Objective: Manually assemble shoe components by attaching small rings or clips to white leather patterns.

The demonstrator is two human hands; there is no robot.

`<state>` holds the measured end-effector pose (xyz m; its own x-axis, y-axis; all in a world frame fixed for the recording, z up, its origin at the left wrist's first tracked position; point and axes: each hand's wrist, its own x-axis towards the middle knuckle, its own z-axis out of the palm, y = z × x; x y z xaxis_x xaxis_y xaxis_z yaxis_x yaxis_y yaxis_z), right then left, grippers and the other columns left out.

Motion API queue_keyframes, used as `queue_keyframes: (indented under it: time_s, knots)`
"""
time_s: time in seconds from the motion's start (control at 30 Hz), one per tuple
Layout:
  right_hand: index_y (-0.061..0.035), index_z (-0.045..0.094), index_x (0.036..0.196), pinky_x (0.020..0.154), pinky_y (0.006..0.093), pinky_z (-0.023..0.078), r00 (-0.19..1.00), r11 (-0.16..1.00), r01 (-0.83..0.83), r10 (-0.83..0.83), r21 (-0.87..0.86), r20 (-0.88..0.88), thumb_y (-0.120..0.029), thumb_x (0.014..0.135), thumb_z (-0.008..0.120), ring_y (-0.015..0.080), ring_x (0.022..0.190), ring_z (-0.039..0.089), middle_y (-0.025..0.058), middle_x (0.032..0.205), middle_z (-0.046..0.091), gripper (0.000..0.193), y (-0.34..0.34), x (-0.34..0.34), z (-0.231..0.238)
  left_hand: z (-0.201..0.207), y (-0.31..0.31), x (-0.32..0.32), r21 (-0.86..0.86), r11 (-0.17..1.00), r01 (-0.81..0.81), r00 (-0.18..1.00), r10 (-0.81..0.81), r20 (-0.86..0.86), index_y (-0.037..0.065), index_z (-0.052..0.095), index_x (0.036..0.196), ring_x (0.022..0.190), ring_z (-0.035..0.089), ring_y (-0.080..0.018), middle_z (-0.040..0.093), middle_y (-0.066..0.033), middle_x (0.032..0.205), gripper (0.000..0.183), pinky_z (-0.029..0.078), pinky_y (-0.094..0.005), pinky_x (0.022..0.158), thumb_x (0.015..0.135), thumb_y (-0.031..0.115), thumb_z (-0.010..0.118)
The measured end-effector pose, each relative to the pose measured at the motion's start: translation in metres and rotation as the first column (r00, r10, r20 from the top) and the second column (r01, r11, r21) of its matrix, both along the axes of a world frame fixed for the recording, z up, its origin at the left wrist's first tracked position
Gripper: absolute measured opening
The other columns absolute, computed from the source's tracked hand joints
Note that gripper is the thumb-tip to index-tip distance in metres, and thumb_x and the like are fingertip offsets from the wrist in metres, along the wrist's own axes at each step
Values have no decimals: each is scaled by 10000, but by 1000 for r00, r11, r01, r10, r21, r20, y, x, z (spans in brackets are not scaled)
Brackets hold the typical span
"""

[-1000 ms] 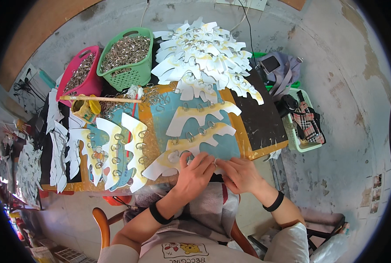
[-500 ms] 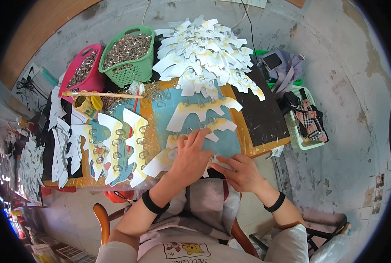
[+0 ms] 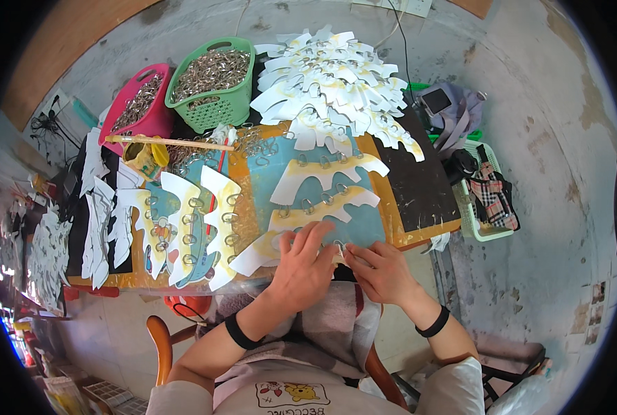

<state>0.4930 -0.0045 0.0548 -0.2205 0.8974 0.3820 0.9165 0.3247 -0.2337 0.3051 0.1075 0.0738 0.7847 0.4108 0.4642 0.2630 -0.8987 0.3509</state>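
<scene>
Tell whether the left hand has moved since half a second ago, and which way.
Yes: the left hand moved toward the person's shirt. It covered the middle of the white strip just beyond it; now that middle shows.

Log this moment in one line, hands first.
left hand: at nearest white cutout | right hand: at metal ring | grips: partly hidden | beyond: green basket, pink basket, heaped white cutouts

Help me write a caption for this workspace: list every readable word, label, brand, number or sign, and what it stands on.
Light shirt: lettering beside a framed cartoon, cut by the picture's lower edge; I won't copy its wording.
Blue sheet under the white pieces: marks too small to read.
Yellow container: any print is too blurred.
</scene>
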Motion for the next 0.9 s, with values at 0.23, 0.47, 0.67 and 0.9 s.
queue_keyframes:
  time_s: [0.23, 0.47, 0.67, 0.9]
  knots:
    - [-76, 664, 1170, 694, 326, 481, 995, 999, 44, -41, -30, 86, -107, 731, 690, 208, 773, 555, 20, 1137, 651, 441, 1, -6, 7, -19, 22, 14, -8, 977, 212, 976, -212, -44, 61, 536, 1185, 1156, 555, -257, 662, -83, 1137, 383, 363, -506, 939, 814, 8, 614]
    - [-83, 626, 1243, 658, 345, 491, 992, 991, 94, -102, -100, -78, -87, 760, 655, 240, 767, 595, 33, 1020, 662, 484, 8, -5, 13, -40, 5, 1, 131, 983, 132, 986, -144, 83, 25, 512, 1167, 1002, 621, -235, 673, -47, 1033, 401, 386, -489, 901, 805, 0, 682]
    - [-124, 627, 1237, 626, 358, 484, 998, 989, 19, -27, -145, -51, -90, 770, 644, 242, 766, 610, 32, 874, 563, 468, 21, -9, 15, -48, -8, 5, 9, 1000, -14, 978, 11, 209, 39, 523, 1060, 951, 621, -222, 664, -19, 1001, 353, 388, -475, 859, 775, -36, 719]
    - [-131, 640, 1230, 608, 347, 467, 995, 991, 82, -87, -101, -40, -129, 772, 647, 213, 754, 606, 19, 859, 537, 458, 19, -8, 5, -46, -22, 12, -26, 986, -165, 963, 166, 211, 38, 515, 1043, 913, 610, -223, 658, 9, 954, 356, 356, -498, 880, 769, -38, 728]
